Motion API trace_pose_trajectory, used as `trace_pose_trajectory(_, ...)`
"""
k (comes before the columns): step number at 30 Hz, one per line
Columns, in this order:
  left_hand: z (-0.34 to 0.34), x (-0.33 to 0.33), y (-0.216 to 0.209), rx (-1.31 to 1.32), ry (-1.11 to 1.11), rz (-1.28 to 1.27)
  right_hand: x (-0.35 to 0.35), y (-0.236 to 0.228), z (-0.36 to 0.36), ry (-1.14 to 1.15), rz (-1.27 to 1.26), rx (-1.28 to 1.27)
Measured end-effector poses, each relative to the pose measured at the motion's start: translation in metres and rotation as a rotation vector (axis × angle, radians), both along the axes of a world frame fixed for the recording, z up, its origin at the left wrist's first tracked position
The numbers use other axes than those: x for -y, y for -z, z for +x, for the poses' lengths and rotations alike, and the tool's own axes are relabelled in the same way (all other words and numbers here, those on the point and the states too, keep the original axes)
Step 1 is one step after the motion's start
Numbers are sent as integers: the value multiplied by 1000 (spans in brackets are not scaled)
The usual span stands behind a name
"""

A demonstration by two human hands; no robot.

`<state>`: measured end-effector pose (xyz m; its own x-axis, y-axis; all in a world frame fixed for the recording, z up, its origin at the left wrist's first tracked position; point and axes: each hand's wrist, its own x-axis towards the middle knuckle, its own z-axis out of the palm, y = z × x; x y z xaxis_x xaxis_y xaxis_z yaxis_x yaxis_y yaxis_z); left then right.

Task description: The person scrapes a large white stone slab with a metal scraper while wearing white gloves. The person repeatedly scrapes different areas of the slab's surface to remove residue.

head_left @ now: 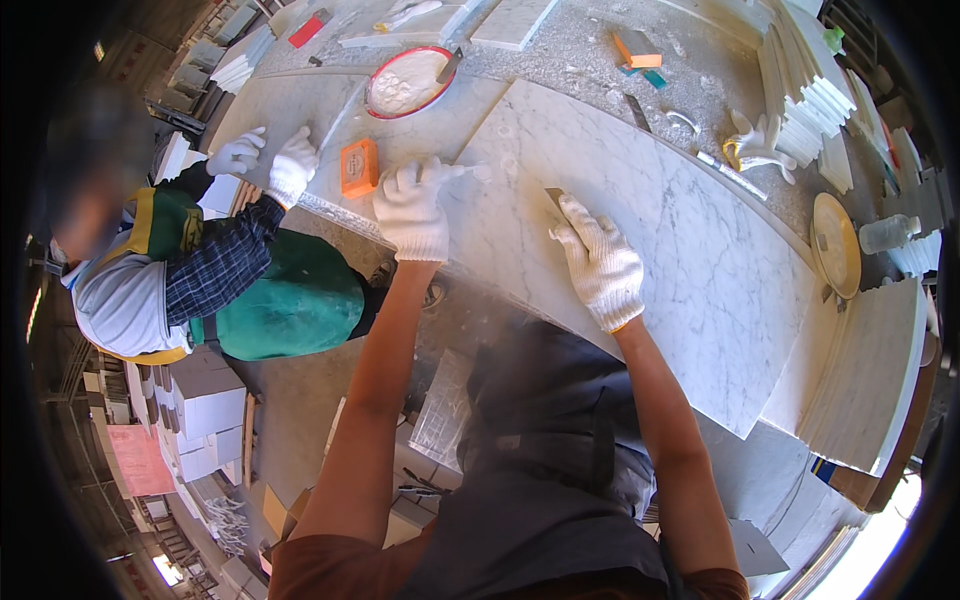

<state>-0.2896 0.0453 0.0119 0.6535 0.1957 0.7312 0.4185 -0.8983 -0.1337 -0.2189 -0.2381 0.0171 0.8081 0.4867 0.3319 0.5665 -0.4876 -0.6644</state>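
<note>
Marble, pale and grey-veined, forms the wide slab [690, 270] lying under the white-gloved right hand [602, 265]. Between that hand's fingers sits a thin scraper [554, 198], its dark blade showing just past the fingertips; the fingers are closed together on it, and the blade is over the slab's left part. The left hand [412, 215], also gloved in white, is at the joint with the neighbouring slab [350, 125], its fingers bent and partly curled. One fingertip points toward a whitish smear [482, 173] on the wide slab; whether these fingers pinch anything, I cannot tell. Just left of the left hand stands an orange block [359, 168]. Beyond it is a red-rimmed bowl [378, 108] of white powder or paste. At the left, a co-worker [225, 265] in a green apron reaches gloved hands over the neighbouring slab. A loose glove [758, 148] lies on the dusty worktop [590, 75].
</note>
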Motion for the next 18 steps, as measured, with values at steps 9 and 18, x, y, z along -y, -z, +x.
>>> trace_pose_trajectory(9, 1, -2, -2, -2, 34, 47, -2, 1, -1, 18, 30, -10)
trace_pose_trajectory(18, 3, -5, -1, 60, 98, 80, -3, 1, -1, 27, 14, 16)
